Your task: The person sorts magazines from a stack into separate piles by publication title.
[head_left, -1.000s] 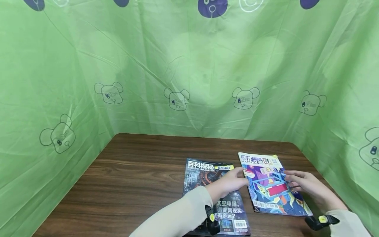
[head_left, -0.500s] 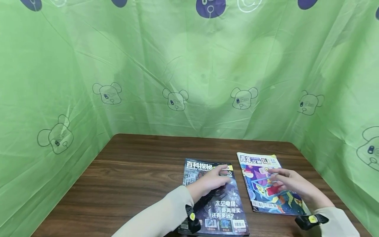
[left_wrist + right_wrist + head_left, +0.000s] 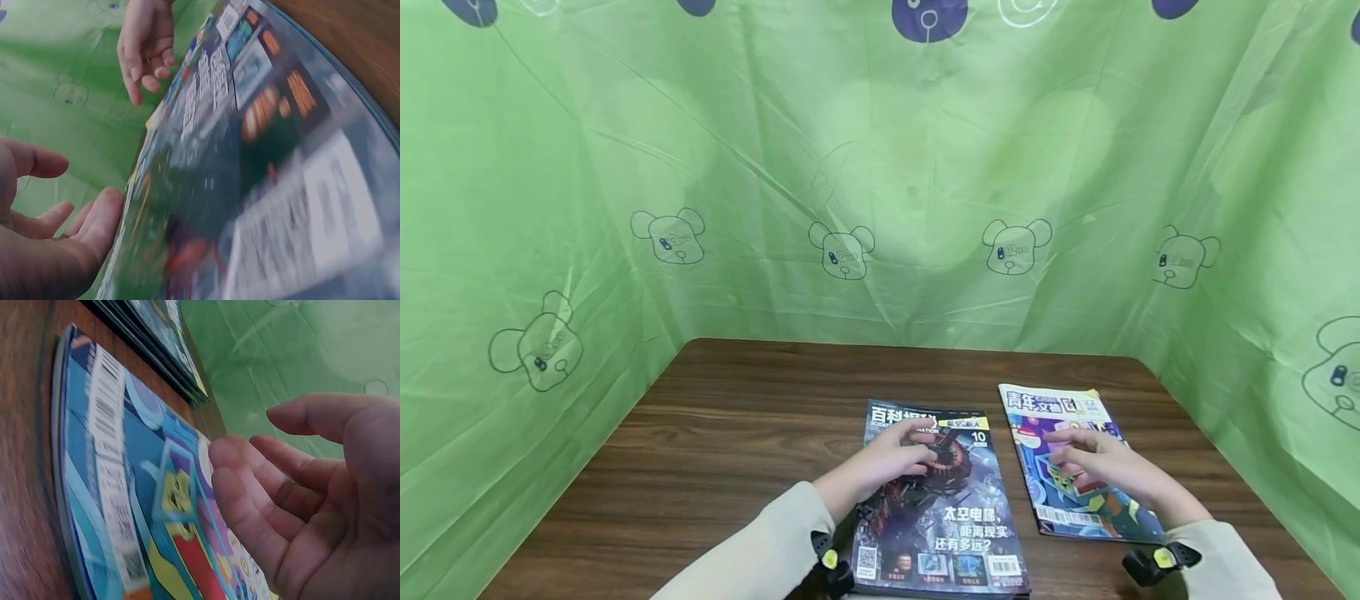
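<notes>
A dark blue science magazine [image 3: 940, 500] lies at the front middle of the table, apparently the top of a stack. My left hand [image 3: 887, 457] is over its upper left part, fingers loosely bent and holding nothing; in the left wrist view that hand [image 3: 56, 231] is beside the cover [image 3: 206, 162]. To the right lies a colourful magazine [image 3: 1037, 492] with a white title band. Over its middle hovers my right hand [image 3: 1097, 462], fingers relaxed, nothing in them. The right wrist view shows these fingers [image 3: 244, 506] just above the colourful cover [image 3: 144, 462]; contact cannot be told.
The brown wooden table [image 3: 737, 433] reaches back to a green curtain [image 3: 925, 167] printed with bear faces, which also encloses both sides. A narrow strip of tabletop separates the two magazines. Each wrist wears a black strap with a camera.
My left hand has left the colourful magazine's left edge and moved left across the dark magazine. My right hand has come off the right edge and moved left over the colourful cover.
</notes>
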### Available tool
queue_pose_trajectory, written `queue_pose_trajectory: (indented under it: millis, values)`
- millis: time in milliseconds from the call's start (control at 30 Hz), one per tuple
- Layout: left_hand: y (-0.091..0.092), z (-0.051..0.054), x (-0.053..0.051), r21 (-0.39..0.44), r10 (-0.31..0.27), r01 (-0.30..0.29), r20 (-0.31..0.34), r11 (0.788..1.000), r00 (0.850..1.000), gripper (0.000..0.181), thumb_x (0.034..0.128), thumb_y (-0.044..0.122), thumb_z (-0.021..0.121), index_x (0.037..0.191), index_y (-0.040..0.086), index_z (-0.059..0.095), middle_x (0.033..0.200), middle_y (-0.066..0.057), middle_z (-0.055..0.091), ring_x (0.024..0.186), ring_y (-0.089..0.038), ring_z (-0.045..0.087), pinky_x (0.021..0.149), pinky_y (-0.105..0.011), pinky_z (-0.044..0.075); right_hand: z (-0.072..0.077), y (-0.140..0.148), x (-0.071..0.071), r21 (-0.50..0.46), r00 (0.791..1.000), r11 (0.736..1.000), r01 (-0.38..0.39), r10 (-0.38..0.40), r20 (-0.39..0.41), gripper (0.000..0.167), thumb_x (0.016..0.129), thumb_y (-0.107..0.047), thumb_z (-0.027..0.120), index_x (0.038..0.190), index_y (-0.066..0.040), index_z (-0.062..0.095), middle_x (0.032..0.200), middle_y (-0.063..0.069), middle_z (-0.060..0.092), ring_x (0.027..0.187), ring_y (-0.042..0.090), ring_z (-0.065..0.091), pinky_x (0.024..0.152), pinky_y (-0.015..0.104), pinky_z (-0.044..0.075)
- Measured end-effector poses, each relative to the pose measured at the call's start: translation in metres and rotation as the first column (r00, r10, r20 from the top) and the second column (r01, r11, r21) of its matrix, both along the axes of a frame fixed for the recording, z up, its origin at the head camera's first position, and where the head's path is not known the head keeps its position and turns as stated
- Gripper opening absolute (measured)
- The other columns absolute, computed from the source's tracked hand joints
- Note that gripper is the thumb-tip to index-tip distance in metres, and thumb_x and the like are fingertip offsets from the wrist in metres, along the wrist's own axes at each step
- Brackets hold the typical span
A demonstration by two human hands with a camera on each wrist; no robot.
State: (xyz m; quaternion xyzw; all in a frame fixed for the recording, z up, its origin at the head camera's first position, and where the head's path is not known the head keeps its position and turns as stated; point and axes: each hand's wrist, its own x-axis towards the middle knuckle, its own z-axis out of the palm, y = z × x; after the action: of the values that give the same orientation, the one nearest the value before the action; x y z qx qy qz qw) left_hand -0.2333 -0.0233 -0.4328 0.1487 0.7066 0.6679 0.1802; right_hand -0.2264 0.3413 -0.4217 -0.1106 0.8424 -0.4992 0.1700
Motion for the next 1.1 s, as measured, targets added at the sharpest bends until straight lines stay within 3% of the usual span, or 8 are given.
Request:
queue_pose_trajectory:
  millis: [367,633,833,1100]
  values:
    - [-0.052,0.001,0.003,-0.069,-0.007,0.004,-0.049,0.998,0.999,0.060,0.0942,0.006,0.060,0.149,-0.005,0.037,0.138,-0.028,0.049,0.108,-0.036,0.064,0.090,-0.040,0.058,-0.004,-0.019,0.001,-0.051,0.993,0.992,-0.117,0.116,-0.029,0.053,0.105,-0.020,0.052,0.144,0.013,0.040,0.116,0.024,0.064,0.096,0.037,0.067,0.073,0.045,0.062]
    - [-0.080,-0.003,0.009,-0.082,0.034,-0.037,-0.036,0.996,0.999,0.060,0.0928,0.004,0.058,0.149,-0.006,0.037,0.129,-0.025,0.053,0.098,-0.030,0.066,0.077,-0.041,0.062,-0.010,-0.037,0.004,-0.085,0.993,0.990,-0.113,0.116,0.026,0.053,0.104,-0.017,0.054,0.144,0.015,0.038,0.111,0.021,0.065,0.093,0.035,0.067,0.072,0.043,0.061]
    - [-0.093,-0.009,0.013,-0.112,0.065,-0.068,-0.025,0.991,0.998,0.057,0.0935,0.005,0.058,0.146,-0.008,0.039,0.123,-0.023,0.055,0.093,-0.026,0.066,0.072,-0.040,0.062,-0.015,-0.047,0.005,-0.129,0.988,0.983,-0.132,0.141,0.059,0.057,0.103,-0.015,0.054,0.144,0.017,0.033,0.106,0.020,0.065,0.089,0.034,0.068,0.069,0.042,0.062]
    - [-0.098,-0.016,0.013,-0.123,0.047,-0.045,0.013,0.991,0.999,0.062,0.0894,0.004,0.061,0.145,-0.012,0.039,0.116,-0.019,0.059,0.089,-0.023,0.066,0.068,-0.039,0.063,-0.015,-0.056,0.010,-0.136,0.988,0.984,-0.114,0.126,0.084,0.060,0.101,-0.014,0.055,0.146,0.017,0.030,0.104,0.018,0.065,0.088,0.035,0.068,0.067,0.042,0.062]
